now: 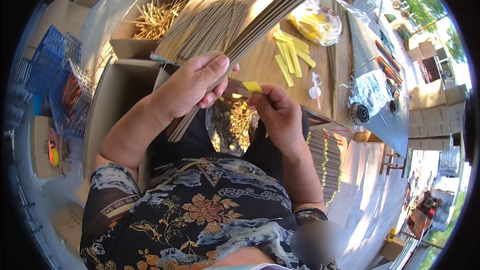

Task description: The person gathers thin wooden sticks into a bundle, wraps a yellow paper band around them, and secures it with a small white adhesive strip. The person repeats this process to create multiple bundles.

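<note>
Since they would probably splay if loose, I watch remotely as the left hand (202, 77) clenches brown sticks (262, 27), the right hand (276, 104) pinching a yellow strip (252, 87).

Left hand (196, 76) hides part of stick bundle (266, 23); shirt (200, 220) cut off.

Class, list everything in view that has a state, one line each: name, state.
Left hand: closed around stick bundle
Stick bundle: gripped, slanting
Right hand: pinching yellow strip
Yellow strip: pinched
Other yellow strips: loose, some overlapping
Plastic bag: crumpled
Upper-left box: open, holding sticks
</note>
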A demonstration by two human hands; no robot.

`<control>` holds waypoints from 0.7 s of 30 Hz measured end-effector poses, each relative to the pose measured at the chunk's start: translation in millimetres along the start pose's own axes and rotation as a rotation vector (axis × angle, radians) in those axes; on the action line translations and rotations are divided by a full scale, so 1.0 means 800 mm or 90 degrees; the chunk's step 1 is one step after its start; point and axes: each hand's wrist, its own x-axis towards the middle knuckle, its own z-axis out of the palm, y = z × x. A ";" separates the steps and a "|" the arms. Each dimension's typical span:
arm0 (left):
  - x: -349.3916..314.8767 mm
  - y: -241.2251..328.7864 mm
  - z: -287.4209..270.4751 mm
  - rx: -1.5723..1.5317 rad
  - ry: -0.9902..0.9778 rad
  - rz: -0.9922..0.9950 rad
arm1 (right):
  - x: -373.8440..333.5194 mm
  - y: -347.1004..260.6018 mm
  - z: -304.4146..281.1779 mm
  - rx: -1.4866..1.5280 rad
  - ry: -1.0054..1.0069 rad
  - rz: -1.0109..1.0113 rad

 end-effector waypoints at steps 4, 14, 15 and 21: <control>-0.023 -0.010 -0.004 0.032 0.018 -0.025 | -0.009 -0.007 0.017 0.104 -0.078 0.005; -0.051 -0.046 -0.011 0.009 0.001 -0.094 | -0.007 -0.007 0.047 0.130 -0.176 0.107; -0.051 -0.049 -0.011 0.003 -0.010 -0.081 | -0.007 -0.005 0.051 0.116 -0.164 0.094; -0.056 -0.054 -0.005 -0.038 0.004 -0.077 | -0.008 -0.003 0.062 0.018 -0.105 0.089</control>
